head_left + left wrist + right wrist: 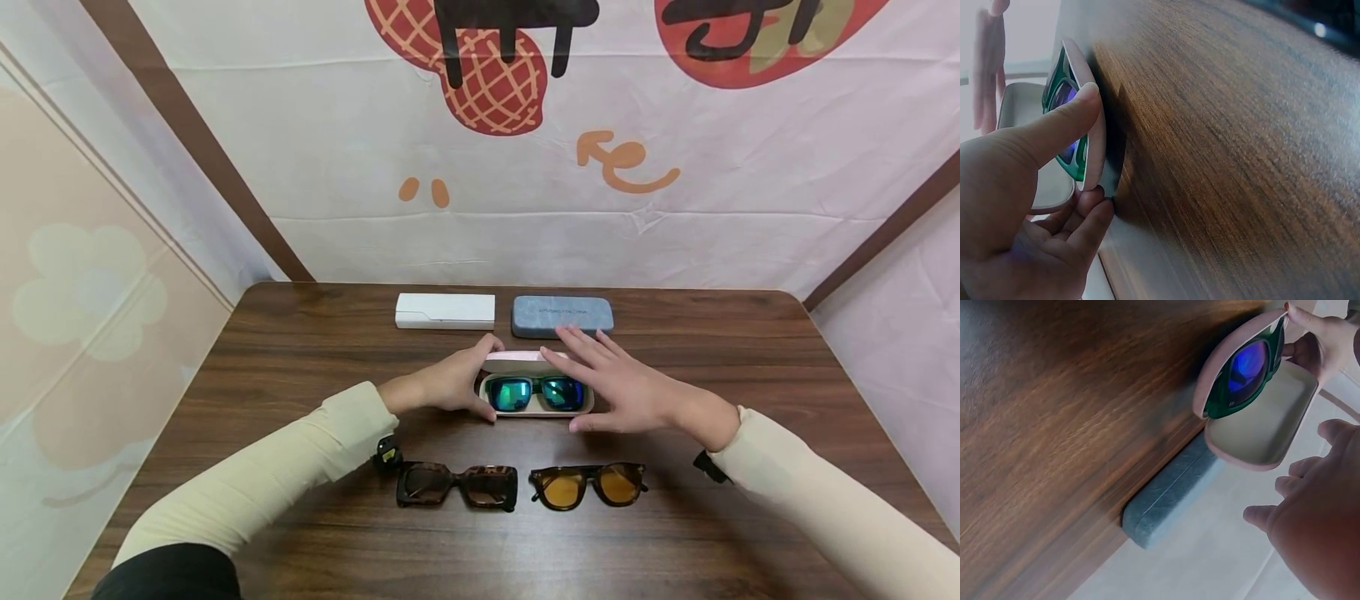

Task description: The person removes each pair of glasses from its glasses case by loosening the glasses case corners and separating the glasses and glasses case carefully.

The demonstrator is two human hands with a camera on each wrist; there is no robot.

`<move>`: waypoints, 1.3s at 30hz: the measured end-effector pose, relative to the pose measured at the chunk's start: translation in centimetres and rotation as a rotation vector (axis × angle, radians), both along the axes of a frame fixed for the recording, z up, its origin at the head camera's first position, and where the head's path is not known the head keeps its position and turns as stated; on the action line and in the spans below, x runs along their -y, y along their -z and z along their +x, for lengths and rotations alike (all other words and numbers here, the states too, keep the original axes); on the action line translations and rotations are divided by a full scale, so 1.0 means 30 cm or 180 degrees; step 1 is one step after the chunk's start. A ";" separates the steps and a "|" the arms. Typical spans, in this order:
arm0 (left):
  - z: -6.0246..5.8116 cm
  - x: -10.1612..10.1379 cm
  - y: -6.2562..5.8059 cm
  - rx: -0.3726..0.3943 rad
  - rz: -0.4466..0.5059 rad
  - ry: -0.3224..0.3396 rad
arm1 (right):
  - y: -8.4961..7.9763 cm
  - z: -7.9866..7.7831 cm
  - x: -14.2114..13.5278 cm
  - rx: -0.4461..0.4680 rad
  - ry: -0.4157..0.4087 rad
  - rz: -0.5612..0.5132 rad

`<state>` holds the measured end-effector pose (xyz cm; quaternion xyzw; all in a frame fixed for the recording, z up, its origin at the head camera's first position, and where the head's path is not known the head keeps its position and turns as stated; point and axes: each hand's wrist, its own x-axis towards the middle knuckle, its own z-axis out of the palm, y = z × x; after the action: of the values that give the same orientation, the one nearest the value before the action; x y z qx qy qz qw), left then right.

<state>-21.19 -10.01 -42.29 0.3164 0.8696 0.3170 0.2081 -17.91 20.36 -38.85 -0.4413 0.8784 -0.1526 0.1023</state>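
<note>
A pink glasses case lies with its lid raised on the table. Inside its base rest green-framed sunglasses with blue-green mirrored lenses. My left hand grips the left end of the case; in the left wrist view its thumb presses the base's front edge while the fingers reach round behind. Over the right end, my right hand hovers with fingers spread and holds nothing. The right wrist view shows the pale lining of the raised lid, with the right hand's fingers apart from it.
A white case and a blue-grey case, both closed, stand at the table's back edge. Nearer to me lie tortoiseshell sunglasses and yellow-lensed glasses. A printed cloth hangs behind the wooden table.
</note>
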 end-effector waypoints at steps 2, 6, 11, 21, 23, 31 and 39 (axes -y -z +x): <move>0.001 0.000 -0.001 0.0005 0.0002 0.0004 | 0.000 0.009 0.003 -0.0046 -0.0034 0.0038; 0.001 -0.002 -0.003 0.0019 -0.0017 -0.0008 | -0.001 0.024 0.011 -0.0123 -0.0122 0.0061; 0.001 -0.003 -0.005 0.0008 -0.0030 -0.0031 | -0.008 0.041 0.024 -0.0112 -0.0206 0.0025; 0.003 -0.002 -0.006 0.0004 -0.0049 -0.0011 | -0.006 0.065 0.038 -0.0150 -0.0217 -0.0025; 0.004 -0.003 -0.007 -0.0004 -0.0051 -0.0013 | -0.003 0.070 0.042 -0.0188 -0.0209 -0.0082; 0.003 -0.004 -0.006 -0.0002 -0.0052 -0.0020 | 0.005 0.075 0.060 -0.0581 -0.0202 -0.0391; 0.002 -0.003 -0.009 0.0001 0.0012 0.0002 | -0.001 0.074 0.082 -0.0923 -0.0281 -0.0619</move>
<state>-21.13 -9.91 -42.02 0.3170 0.8688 0.3185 0.2077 -15.70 17.90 -38.81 -0.5046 0.8448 -0.1669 -0.0620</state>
